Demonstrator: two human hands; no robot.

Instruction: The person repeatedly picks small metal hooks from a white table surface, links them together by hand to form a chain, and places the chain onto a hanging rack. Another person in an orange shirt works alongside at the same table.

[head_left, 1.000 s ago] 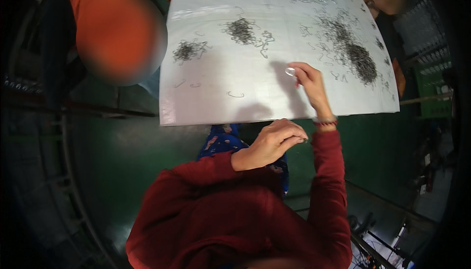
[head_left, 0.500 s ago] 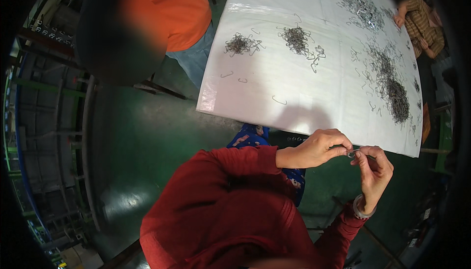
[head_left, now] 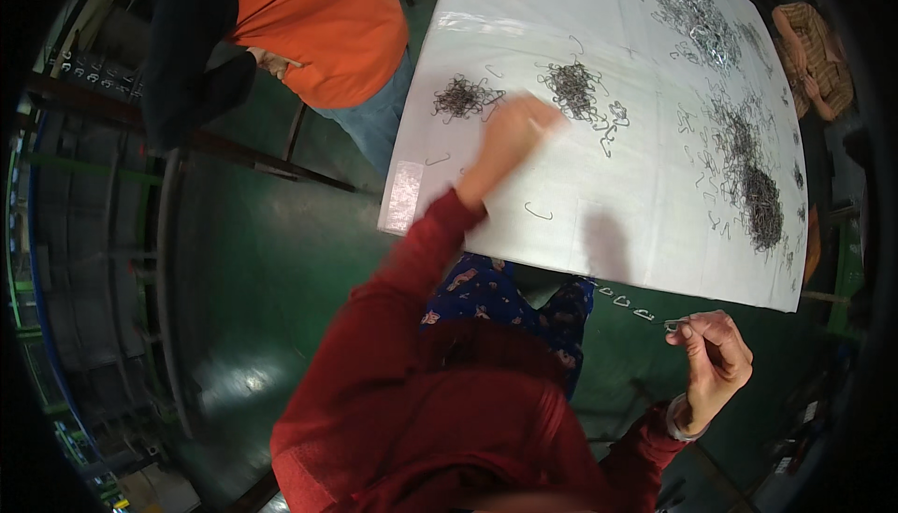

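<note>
My right hand (head_left: pixel 716 356) is off the table's near edge, thumb and forefinger pinching the end of a chain of metal wire links (head_left: pixel 622 301). From there the chain hangs away to the left, below the table edge. Blurred by motion, my left hand (head_left: pixel 517 139) is over the white-covered table (head_left: pixel 505 204), close to a pile of bent wire hooks (head_left: pixel 571 90). Its fingers are too smeared to read. A smaller pile of wire hooks (head_left: pixel 459 98) lies to the left, and a single wire hook (head_left: pixel 538 212) rests nearer to me.
Larger heaps of wire hooks (head_left: pixel 760 200) and shiny wire pieces (head_left: pixel 697 22) spread along the table's right and far side. A person in orange (head_left: pixel 323 27) sits at the left; another in a striped top (head_left: pixel 818 59) is at the far right. Metal racks (head_left: pixel 84 260) stand left.
My left hand has left my right hand and swung up and left over the table. More of the chain now shows below the table edge. My right hand keeps its pinch, slightly lower.
</note>
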